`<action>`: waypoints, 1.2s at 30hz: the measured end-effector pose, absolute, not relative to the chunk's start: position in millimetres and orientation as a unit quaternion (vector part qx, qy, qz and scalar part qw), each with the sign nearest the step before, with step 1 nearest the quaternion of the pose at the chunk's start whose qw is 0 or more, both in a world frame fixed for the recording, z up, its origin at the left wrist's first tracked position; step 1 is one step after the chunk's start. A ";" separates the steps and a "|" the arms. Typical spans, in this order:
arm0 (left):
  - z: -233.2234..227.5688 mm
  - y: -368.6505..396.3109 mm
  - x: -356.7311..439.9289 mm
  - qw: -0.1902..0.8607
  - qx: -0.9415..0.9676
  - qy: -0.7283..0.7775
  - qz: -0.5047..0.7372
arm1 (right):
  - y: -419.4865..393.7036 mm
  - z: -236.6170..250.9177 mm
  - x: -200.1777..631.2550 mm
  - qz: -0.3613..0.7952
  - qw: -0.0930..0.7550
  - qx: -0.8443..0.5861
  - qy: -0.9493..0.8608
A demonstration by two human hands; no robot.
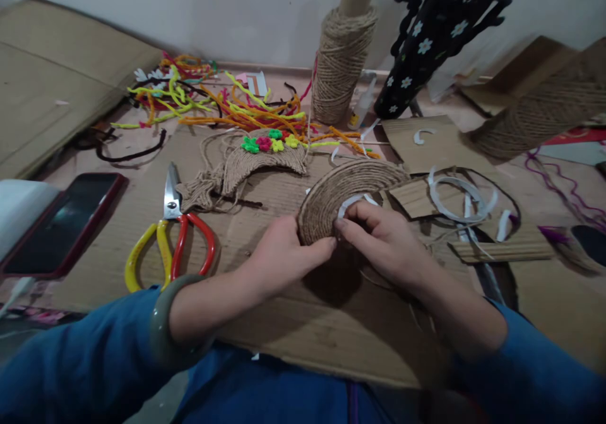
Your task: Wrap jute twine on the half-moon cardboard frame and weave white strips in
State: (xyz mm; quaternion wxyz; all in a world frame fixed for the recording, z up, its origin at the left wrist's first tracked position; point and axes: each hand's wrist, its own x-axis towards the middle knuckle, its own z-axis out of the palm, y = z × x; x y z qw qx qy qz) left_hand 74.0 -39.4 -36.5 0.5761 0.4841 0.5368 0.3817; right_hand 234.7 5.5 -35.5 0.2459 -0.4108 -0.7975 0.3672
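A crescent covered in rows of jute twine is held up over the cardboard sheet. My left hand grips its lower left end, thumb along the near edge. At its inner curve my right hand pinches a white strip, which looks like paper or tape, against the twine. The fingertips of both hands nearly meet. Beyond them lies a smaller twine crescent with small coloured flowers, and a twine star touches its left side.
Scissors with red and yellow handles and a phone lie at left. Behind are coloured pipe cleaners, a twine spool, a glue bottle and a black flowered vase. Cardboard scraps and white rings lie right.
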 end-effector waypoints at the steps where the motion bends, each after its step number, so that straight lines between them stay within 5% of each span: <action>1: -35.0 -39.1 73.5 0.584 0.466 0.539 0.389 | 5.5 -35.1 235.4 0.369 0.242 -0.407 -0.800; 7: -35.4 -38.2 69.9 0.617 0.375 0.547 0.424 | 4.5 -33.4 239.5 0.368 0.196 -0.365 -0.832; 17: -36.8 -37.8 72.1 0.608 0.332 0.542 0.476 | -0.3 -34.3 237.0 0.212 0.253 -0.393 -0.858; 28: -37.8 -38.9 71.6 0.648 0.343 0.507 0.453 | 1.5 -31.7 237.9 0.270 0.249 -0.394 -0.842; 36: -38.4 -38.3 72.9 0.620 0.351 0.516 0.476 | 1.9 -39.0 238.9 0.093 0.306 -0.353 -0.879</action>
